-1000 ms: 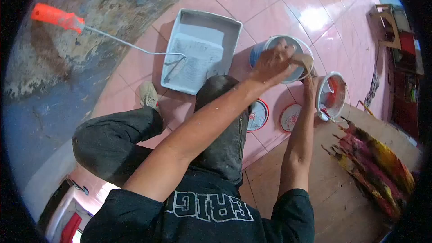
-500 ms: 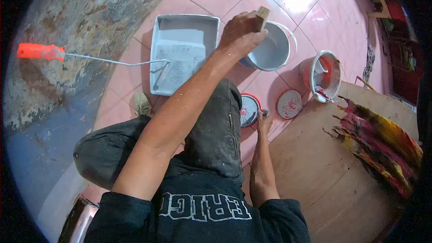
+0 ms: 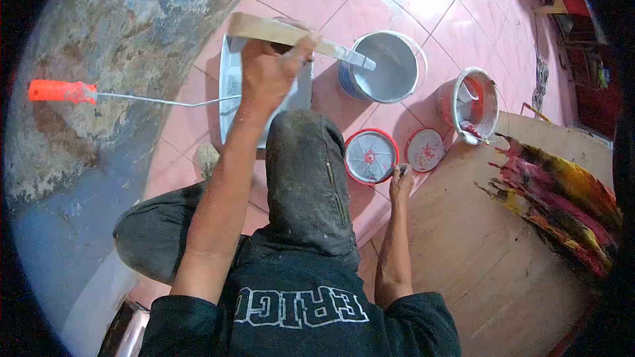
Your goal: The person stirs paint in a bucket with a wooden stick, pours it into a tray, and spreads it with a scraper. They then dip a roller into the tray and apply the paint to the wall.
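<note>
My left hand (image 3: 270, 69) is closed around a wooden stick (image 3: 264, 28), held above the paint tray. The stick's paint-coated end reaches right, over the rim of a bucket (image 3: 415, 86) of pale grey paint. At the lower right, my right hand (image 3: 401, 182) grips the edge of a round red-rimmed lid (image 3: 371, 157), whose grey face is up and bears a red smear at its centre. The grey tray (image 3: 230, 86) is partly hidden behind my left hand and forearm. In it rests a roller frame with an orange handle (image 3: 63, 91); its roller end is hidden.
A second paint-stained lid (image 3: 424, 151) lies on the pink tiles just right of the held one. Beyond it stands a smaller bucket (image 3: 456, 102) with red and grey stains. A wooden board (image 3: 456, 238) with a multicoloured cloth (image 3: 562, 192) is at right. My bent knees are close in front.
My left hand has moved left from the bucket toward the tray, and the stick now lies nearly level. My right hand has shifted the lid slightly right, and more of its face shows.
</note>
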### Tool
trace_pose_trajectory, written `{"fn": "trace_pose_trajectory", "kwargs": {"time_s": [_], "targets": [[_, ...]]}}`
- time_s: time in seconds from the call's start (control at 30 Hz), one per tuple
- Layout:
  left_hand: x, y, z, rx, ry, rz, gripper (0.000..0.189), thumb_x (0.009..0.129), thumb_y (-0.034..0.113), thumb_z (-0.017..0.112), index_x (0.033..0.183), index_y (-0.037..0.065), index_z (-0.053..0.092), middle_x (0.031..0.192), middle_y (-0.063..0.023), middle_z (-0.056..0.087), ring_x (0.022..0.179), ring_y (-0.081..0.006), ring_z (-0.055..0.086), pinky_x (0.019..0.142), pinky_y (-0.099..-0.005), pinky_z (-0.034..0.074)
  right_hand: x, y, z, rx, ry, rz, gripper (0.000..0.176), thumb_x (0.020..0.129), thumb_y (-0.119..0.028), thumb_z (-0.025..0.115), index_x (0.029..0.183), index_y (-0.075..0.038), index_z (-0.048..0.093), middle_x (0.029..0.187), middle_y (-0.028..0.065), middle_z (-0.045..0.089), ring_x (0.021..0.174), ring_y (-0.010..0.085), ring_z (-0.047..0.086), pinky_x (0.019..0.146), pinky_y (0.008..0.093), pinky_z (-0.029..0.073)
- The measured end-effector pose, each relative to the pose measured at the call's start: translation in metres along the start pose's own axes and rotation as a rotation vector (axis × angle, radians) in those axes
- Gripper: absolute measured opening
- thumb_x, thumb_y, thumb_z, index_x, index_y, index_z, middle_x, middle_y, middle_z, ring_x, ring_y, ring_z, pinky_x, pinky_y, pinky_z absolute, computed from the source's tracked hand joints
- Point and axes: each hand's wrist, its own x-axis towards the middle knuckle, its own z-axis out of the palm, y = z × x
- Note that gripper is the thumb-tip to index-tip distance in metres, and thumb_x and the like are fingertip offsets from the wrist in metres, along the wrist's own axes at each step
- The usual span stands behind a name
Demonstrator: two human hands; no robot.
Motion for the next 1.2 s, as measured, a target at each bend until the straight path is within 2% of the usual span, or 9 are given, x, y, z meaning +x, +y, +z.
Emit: {"fn": "trace_pose_trajectory", "kwargs": {"time_s": [0.03, 0.2, 0.3, 0.57, 0.67, 0.8, 0.93, 1.03, 1.2], "targets": [[0.000, 0.001, -0.007, -0.064, 0.034, -0.114, 0.021, 0.083, 0.017, 0.073, 0.096, 0.003, 0.066, 0.077, -0.0059, 0.067, 0.067, -0.0141, 0.066, 0.061, -0.0259, 0.052, 0.001, -0.001, -0.007, 0.053, 0.013, 0.030, 0.018, 0.089, -0.017, 0.060, 0.095, 0.000, 0.055, 0.081, 0.0196, 0.062, 0.074, 0.0340, 0.060, 0.069, 0.0421, 0.047], [-0.003, -0.022, -0.022, -0.250, 0.111, -0.176, 0.030, 0.080, 0.020, 0.076, 0.095, -0.004, 0.065, 0.077, -0.0110, 0.067, 0.065, -0.0176, 0.067, 0.062, -0.0292, 0.056, 0.006, 0.016, -0.030, 0.296, 0.025, 0.023, 0.019, 0.092, -0.024, 0.062, 0.091, -0.005, 0.059, 0.078, 0.0016, 0.058, 0.065, 0.0087, 0.050, 0.058, 0.0265, 0.043], [-0.005, -0.032, -0.023, -0.322, 0.138, -0.188, 0.029, 0.081, 0.020, 0.075, 0.096, -0.003, 0.065, 0.077, -0.0110, 0.067, 0.065, -0.0176, 0.067, 0.062, -0.0294, 0.056, 0.013, 0.018, -0.041, 0.526, 0.010, 0.174, 0.017, 0.092, -0.025, 0.064, 0.091, -0.009, 0.060, 0.076, -0.0016, 0.056, 0.064, 0.0060, 0.049, 0.054, 0.0238, 0.041], [0.000, -0.022, -0.010, -0.306, 0.111, -0.116, 0.029, 0.082, 0.023, 0.074, 0.094, -0.002, 0.065, 0.077, -0.0108, 0.068, 0.067, -0.0176, 0.067, 0.063, -0.0287, 0.055, 0.038, -0.087, -0.070, 0.880, -0.033, 0.183, 0.020, 0.090, -0.024, 0.066, 0.092, -0.005, 0.061, 0.073, -0.0013, 0.055, 0.063, 0.0072, 0.050, 0.055, 0.0221, 0.039], [0.007, -0.016, 0.006, -0.080, 0.033, -0.012, 0.027, 0.084, 0.023, 0.072, 0.091, -0.001, 0.066, 0.077, -0.0087, 0.068, 0.066, -0.0164, 0.067, 0.064, -0.0280, 0.054, 0.049, -0.125, -0.059, 0.935, -0.068, 0.246, 0.022, 0.090, -0.025, 0.066, 0.094, -0.004, 0.061, 0.074, -0.0004, 0.056, 0.064, 0.0077, 0.053, 0.056, 0.0222, 0.044], [0.020, -0.008, 0.038, 0.199, 0.010, 0.349, 0.021, 0.081, 0.020, 0.068, 0.077, 0.000, 0.064, 0.072, -0.0167, 0.065, 0.068, -0.0333, 0.064, 0.065, -0.0388, 0.052, 0.063, -0.155, -0.033, 1.046, -0.134, 0.223, 0.022, 0.090, -0.024, 0.066, 0.093, -0.002, 0.060, 0.074, 0.0016, 0.058, 0.064, 0.0099, 0.057, 0.057, 0.0242, 0.052], [0.027, -0.005, 0.056, 0.298, 0.015, 0.399, 0.020, 0.078, 0.019, 0.066, 0.077, 0.000, 0.062, 0.076, -0.0184, 0.063, 0.072, -0.0360, 0.062, 0.065, -0.0421, 0.051, 0.075, -0.172, -0.022, 1.025, -0.150, 0.201, 0.022, 0.090, -0.022, 0.066, 0.091, -0.001, 0.060, 0.076, 0.0044, 0.060, 0.063, 0.0121, 0.059, 0.057, 0.0262, 0.054], [0.028, -0.012, 0.058, 0.297, 0.031, 0.369, 0.030, 0.082, 0.028, 0.069, 0.080, -0.002, 0.066, 0.078, -0.0167, 0.069, 0.072, -0.0314, 0.068, 0.067, -0.0391, 0.052, 0.090, -0.170, -0.015, 1.101, -0.125, 0.261, 0.021, 0.090, -0.021, 0.065, 0.088, -0.001, 0.059, 0.078, 0.0058, 0.062, 0.065, 0.0131, 0.060, 0.057, 0.0265, 0.055], [0.021, -0.035, 0.061, 0.274, 0.076, 0.409, 0.031, 0.085, 0.031, 0.068, 0.084, 0.000, 0.066, 0.074, -0.0136, 0.069, 0.067, -0.0277, 0.067, 0.066, -0.0369, 0.052, 0.104, -0.182, 0.006, 1.190, 0.053, 0.244, 0.025, 0.091, -0.020, 0.063, 0.096, 0.001, 0.054, 0.078, 0.0111, 0.061, 0.063, 0.0180, 0.063, 0.056, 0.0327, 0.060]]}}
